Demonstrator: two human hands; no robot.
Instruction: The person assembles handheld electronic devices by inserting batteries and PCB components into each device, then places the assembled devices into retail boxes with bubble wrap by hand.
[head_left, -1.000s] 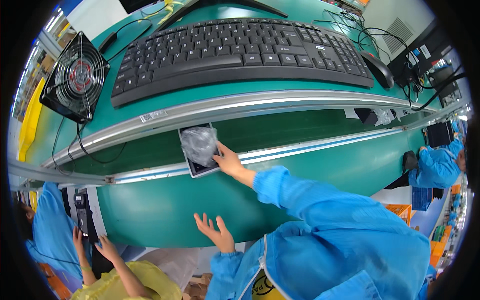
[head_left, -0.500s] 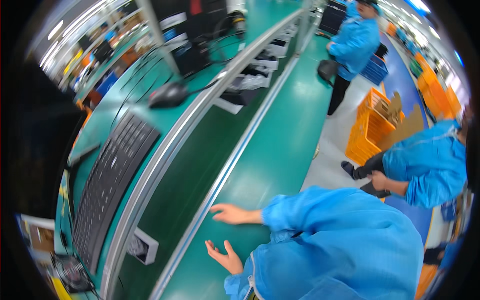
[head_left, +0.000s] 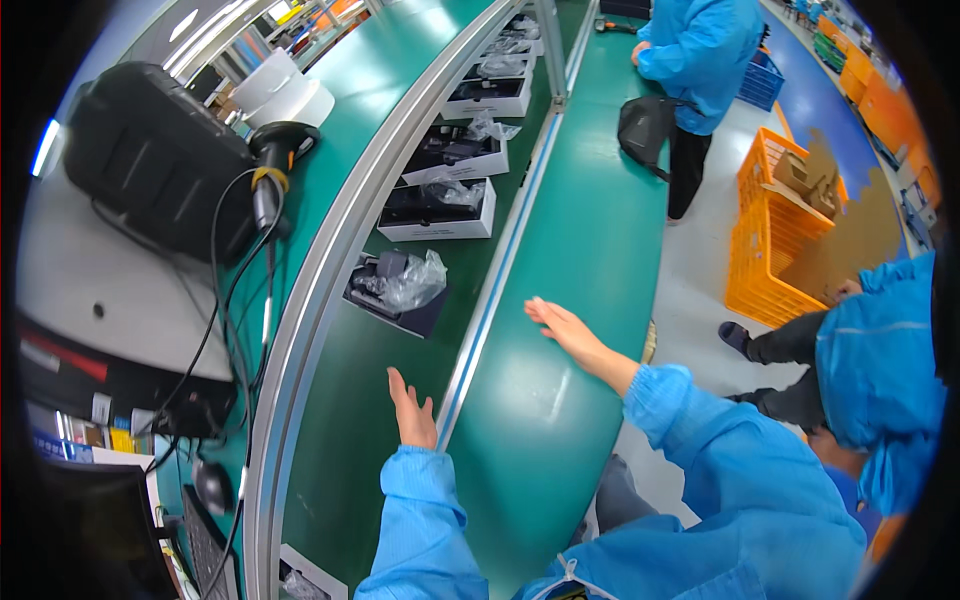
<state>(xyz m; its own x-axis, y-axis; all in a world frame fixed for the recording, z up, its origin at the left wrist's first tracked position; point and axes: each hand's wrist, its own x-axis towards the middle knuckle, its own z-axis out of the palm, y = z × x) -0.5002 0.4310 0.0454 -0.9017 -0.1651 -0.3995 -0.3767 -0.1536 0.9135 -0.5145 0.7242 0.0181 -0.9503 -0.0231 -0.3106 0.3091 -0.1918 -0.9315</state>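
My left hand (head_left: 412, 415) hovers over the dark green belt (head_left: 345, 400), fingers stretched out and thumb apart, holding nothing. My right hand (head_left: 562, 330) is held above the green worktop (head_left: 590, 240), its fingers extended and nothing in it. Closest to my left hand on the belt is a dark open box (head_left: 425, 318) with black parts and a crumpled clear plastic bag (head_left: 415, 283) on top. Beyond it stands a white-sided open box (head_left: 440, 228) with black contents and clear wrap. Neither hand touches a box.
A metal rail (head_left: 335, 200) runs along the belt's left side. Left of it are a handheld scanner (head_left: 275, 165), cables and a black case (head_left: 150, 150). A black bag (head_left: 645, 130) lies on the worktop. Orange crates (head_left: 765, 260) and two people in blue jackets are on the right.
My view has swung toward the line of boxes. Both hands have reached forward and spread apart, the left moving over the belt. The keyboard has shifted to the lower left.
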